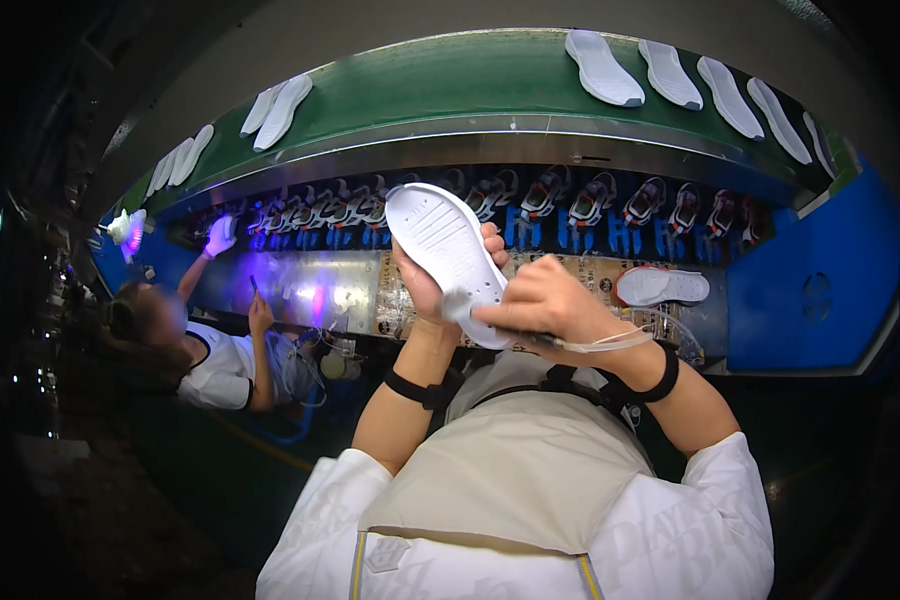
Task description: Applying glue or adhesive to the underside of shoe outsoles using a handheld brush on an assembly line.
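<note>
My left hand (422, 288) holds up a white shoe sole (448, 240), its fingers wrapped round both edges from beneath. Ridges and small holes mark the sole's upturned face. In my right hand (555, 300) is a brush (457, 304), its tip smeared by motion against the lower part of the sole. A clear thin tube (610, 345) trails from beside that hand along my wrist. Another white sole with an orange-red edge (662, 287) lies on the bench to the right of my hands.
Behind the bench (360, 290), a row of shoe uppers (592, 200) stands on blue holders. A green conveyor belt (430, 85) above carries several white soles (602, 70). A blue machine panel (815, 290) bounds the right. A co-worker (225, 355) sits at left, wearing a white glove (220, 237).
</note>
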Available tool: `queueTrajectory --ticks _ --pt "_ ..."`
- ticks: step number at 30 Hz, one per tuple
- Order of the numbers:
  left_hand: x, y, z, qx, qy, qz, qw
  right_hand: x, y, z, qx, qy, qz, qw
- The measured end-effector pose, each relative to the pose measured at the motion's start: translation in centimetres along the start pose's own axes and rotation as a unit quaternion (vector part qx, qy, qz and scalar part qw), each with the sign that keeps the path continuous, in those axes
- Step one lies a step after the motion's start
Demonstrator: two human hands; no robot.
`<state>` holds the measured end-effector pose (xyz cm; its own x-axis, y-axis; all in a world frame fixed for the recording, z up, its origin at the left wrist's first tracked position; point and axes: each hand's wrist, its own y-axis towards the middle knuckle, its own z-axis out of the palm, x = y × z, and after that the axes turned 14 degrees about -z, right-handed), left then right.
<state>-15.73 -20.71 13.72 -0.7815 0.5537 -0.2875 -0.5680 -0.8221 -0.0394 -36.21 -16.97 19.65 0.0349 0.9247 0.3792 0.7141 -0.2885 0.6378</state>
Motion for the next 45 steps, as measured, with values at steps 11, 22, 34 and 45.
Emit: queueTrajectory --ticks 11,22,34,45 --pt "-3.6 1.2 1.9 0.036 0.103 -0.006 0.994 -0.1 1.0 -2.3 0.070 0.150 -0.009 0.986" --pt "-6.5 3.8 3.9 0.025 0.326 -0.112 0.939 -0.6 3.4 -3.1 0.050 -0.029 0.046 0.997" --pt "-7.2 3.9 5.8 -0.173 0.681 -0.180 0.688 -0.8 3.8 -2.2 0.202 -0.014 0.011 0.979" --pt "-7.3 4.8 1.6 -0.166 0.644 -0.250 0.704 -2.7 2.5 -1.8 0.060 0.029 0.040 0.997"
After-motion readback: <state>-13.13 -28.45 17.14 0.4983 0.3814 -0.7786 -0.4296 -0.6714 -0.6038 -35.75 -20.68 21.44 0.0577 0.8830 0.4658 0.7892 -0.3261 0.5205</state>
